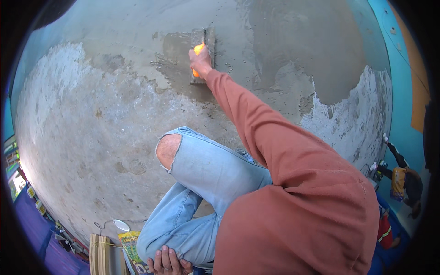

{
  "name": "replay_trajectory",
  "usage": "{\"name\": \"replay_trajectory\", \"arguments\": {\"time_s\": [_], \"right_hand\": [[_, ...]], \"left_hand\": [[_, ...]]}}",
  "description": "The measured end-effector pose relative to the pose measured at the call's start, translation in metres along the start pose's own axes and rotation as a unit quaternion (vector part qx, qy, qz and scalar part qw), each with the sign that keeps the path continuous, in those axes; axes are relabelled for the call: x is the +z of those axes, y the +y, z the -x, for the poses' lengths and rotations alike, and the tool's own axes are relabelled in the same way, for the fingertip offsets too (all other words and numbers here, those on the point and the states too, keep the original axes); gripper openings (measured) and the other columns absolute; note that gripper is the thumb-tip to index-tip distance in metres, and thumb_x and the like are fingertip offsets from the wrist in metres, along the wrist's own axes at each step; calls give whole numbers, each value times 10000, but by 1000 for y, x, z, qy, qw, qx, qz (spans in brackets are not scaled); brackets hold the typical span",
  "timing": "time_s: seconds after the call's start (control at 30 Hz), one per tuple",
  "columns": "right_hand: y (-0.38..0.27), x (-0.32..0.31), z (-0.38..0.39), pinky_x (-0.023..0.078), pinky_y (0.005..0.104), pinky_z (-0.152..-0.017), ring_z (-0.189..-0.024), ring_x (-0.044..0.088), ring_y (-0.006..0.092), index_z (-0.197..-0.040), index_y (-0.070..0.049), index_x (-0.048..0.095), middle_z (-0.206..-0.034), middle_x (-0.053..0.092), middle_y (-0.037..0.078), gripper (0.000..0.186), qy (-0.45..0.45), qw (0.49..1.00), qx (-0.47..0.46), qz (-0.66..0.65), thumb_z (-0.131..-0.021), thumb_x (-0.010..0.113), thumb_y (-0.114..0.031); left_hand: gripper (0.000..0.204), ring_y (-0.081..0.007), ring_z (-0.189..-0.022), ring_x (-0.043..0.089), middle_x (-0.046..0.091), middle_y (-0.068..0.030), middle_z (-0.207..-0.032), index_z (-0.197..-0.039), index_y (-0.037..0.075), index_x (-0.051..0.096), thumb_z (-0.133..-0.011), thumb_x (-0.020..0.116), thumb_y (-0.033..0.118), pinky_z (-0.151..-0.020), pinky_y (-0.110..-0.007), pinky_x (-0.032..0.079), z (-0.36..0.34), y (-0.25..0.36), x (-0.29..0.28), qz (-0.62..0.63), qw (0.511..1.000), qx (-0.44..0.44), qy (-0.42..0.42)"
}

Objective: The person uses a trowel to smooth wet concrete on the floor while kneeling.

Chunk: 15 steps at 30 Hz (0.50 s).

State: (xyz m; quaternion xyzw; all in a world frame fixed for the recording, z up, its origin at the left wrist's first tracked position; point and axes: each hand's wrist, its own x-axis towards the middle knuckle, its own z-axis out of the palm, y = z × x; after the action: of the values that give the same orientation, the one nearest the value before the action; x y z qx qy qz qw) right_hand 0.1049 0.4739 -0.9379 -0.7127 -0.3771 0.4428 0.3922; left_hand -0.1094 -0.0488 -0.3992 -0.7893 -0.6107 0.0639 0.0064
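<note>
My right hand (200, 59) grips the orange handle (199, 48) of a flat rectangular float (209, 46), which lies on a patch of wet grey cement (311, 41) in the upper part of the view. Smooth darker cement and rougher smears surround the tool. My left hand (167, 262) is at the bottom edge, its fingers curled against my jeans leg (176, 233). My bent knee (168, 149) shows through a tear in the light blue denim, over the dry, mottled floor (91, 137) below the wet area.
A turquoise wall (380, 32) edges the right. At the lower right are a person (412, 188) beside an orange bag (398, 183) and another person in red (385, 233). Wooden strips (98, 254), a printed yellow packet (130, 247) and purple material (32, 224) lie at the lower left.
</note>
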Motion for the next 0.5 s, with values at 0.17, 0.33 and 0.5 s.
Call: {"name": "replay_trajectory", "arguments": {"time_s": [0.17,0.33,0.5], "right_hand": [[32,-80,44,547,382,-514,-554,663,204,-1224,-18,469,-828,651,97,475,30,998,10,-46,-982,701,-354],[56,-173,83,547,360,-500,-532,640,183,-1183,-28,501,-836,638,88,427,62,993,67,-78,-993,709,-349],[94,-237,125,535,338,-484,-527,617,153,-1132,-21,510,-816,612,63,403,120,991,26,-58,-997,718,-339]], "left_hand": [[444,-307,-1197,689,788,-101,-1231,-1174,78,808,-1032,516,381,-1143,-556,422,-17,-4,-1,10,1000,14,-19],[487,-309,-1225,674,782,-112,-1243,-1176,49,803,-1054,484,396,-1184,-549,390,-36,-6,15,46,995,54,65],[478,-347,-1257,650,759,-161,-1263,-1216,22,754,-986,534,378,-1181,-588,372,-33,-19,20,15,995,101,9]]}}
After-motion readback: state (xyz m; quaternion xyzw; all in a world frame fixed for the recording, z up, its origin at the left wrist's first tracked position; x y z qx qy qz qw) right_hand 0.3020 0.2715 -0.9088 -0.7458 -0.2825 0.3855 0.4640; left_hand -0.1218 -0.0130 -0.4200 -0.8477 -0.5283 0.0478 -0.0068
